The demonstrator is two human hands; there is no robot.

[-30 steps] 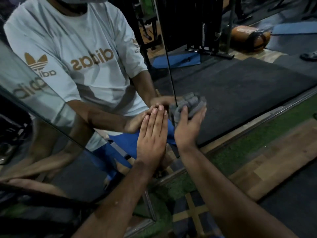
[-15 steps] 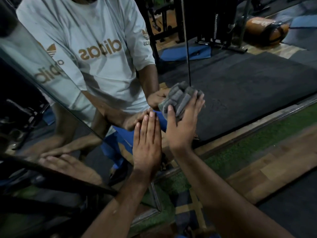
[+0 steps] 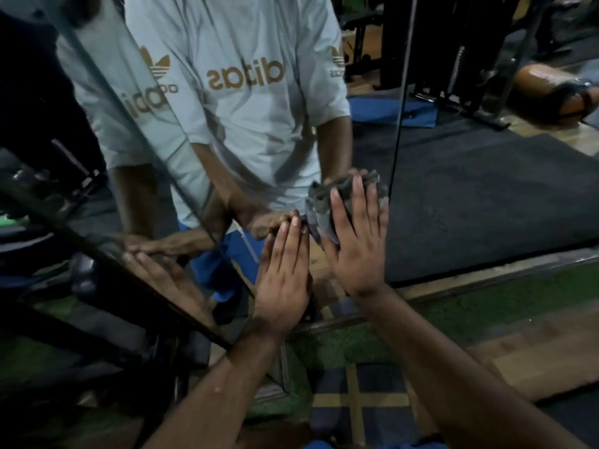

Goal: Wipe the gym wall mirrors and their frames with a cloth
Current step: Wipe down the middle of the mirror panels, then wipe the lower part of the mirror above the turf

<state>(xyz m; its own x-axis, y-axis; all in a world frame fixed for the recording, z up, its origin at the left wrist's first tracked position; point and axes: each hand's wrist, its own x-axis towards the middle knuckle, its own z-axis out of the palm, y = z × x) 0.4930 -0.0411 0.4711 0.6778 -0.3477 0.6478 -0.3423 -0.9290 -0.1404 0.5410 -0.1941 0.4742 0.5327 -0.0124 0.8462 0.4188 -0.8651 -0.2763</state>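
Grey terry cloth (image 3: pixel 327 202) sits bunched under my right hand (image 3: pixel 355 251), whose fingers are straight and a little spread, pressing the wad flat against the mirror (image 3: pixel 486 189) instead of gripping it; I judge that a flat palm spreads the pressure so the whole pad rubs the glass and not just a knuckle's worth. My left hand (image 3: pixel 283 280) lies just beside it, fingers straight and close together, palm on the glass, holding nothing (I take it as a brace, so I can lean into the wipe without rocking). The cloth itself looks dull and ribbed, folded into a thick lump that pokes out above and to the left of my fingertips, with its reflection meeting it on the glass. It lies low on the pane, close to the thin dark vertical seam (image 3: pixel 400 102) between two panels and a little above the bottom frame (image 3: pixel 486 277), a pale strip running along the floor edge. To the left, a second mirror (image 3: pixel 97 222) meets this one at an angle, repeating my arm and white shirt. Below the frame runs a band of green turf (image 3: pixel 486 303), then wooden flooring. Whether the glass under the cloth is clean I cannot tell in this dim light.
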